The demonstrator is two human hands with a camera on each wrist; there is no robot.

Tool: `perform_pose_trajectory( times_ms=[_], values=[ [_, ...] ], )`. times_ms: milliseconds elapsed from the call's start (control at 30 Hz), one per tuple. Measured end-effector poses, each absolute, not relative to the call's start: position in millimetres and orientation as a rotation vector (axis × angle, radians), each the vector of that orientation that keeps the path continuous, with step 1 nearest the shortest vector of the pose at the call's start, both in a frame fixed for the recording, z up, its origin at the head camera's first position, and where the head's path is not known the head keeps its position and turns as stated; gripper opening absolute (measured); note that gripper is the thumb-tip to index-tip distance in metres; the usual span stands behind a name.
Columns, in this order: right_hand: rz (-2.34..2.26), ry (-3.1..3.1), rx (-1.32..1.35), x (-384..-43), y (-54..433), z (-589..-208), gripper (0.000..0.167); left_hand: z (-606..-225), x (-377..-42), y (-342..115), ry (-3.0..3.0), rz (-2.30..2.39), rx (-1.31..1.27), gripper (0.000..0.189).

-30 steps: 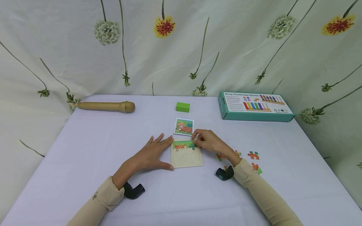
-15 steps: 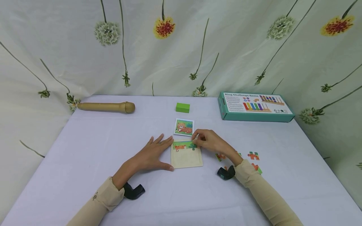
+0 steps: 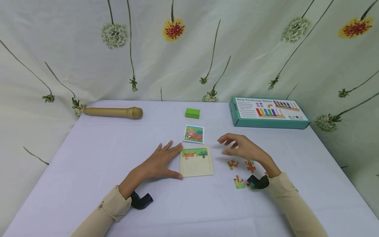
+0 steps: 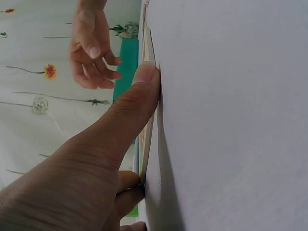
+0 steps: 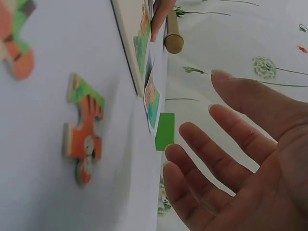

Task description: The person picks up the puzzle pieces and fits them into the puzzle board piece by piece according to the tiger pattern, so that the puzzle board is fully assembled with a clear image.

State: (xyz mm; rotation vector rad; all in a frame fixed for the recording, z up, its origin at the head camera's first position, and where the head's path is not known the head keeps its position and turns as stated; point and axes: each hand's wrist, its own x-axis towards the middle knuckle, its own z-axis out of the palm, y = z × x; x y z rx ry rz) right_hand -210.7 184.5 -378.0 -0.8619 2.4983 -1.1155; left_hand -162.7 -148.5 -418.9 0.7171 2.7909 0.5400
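Note:
A pale wooden puzzle board (image 3: 196,168) lies mid-table, with joined jigsaw pieces (image 3: 193,153) of green, orange and a dark green plant along its top. My left hand (image 3: 161,164) is spread flat, thumb and fingertips touching the board's left edge. To the right of the board hovers my right hand (image 3: 245,147), its fingers loosely bent and holding nothing. Beneath and nearer me lie several loose jigsaw pieces, among them an orange striped piece (image 5: 88,132) and a green-edged piece (image 3: 239,182). My right wrist camera partly hides others. A tiger picture card (image 3: 193,134) lies just beyond the board.
A green block (image 3: 192,113) sits beyond the card. At the back right is a teal ring game box (image 3: 270,123). A tan wooden stick with a rounded head (image 3: 112,112) lies at the back left. Flowered cloth (image 3: 183,65) hangs behind the table.
My right hand has left the board's top right corner and moved right, its fingers spreading from a pinch. The plant piece stays on the board. My left hand keeps its place.

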Motion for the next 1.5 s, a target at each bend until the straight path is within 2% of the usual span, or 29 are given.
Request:
perform_pose_trajectory(
  times_ms=[167,467,1133,1500],
  values=[
    [-1.08,2.492,-0.842,-204,201,-383,0.046,-418,-163,-149,2.791,0.539,0.718,0.114],
    [-0.89,2.524,-0.762,-198,221,-389,0.033,-420,-163,-148,2.791,0.53,0.711,0.114],
    [-0.774,2.562,-0.779,-198,215,-397,0.019,-418,-163,-149,2.775,0.552,0.729,0.115],
    [-0.759,2.566,-0.779,-197,213,-397,0.018,-417,-163,-148,2.775,0.559,0.719,0.114]
  ],
)
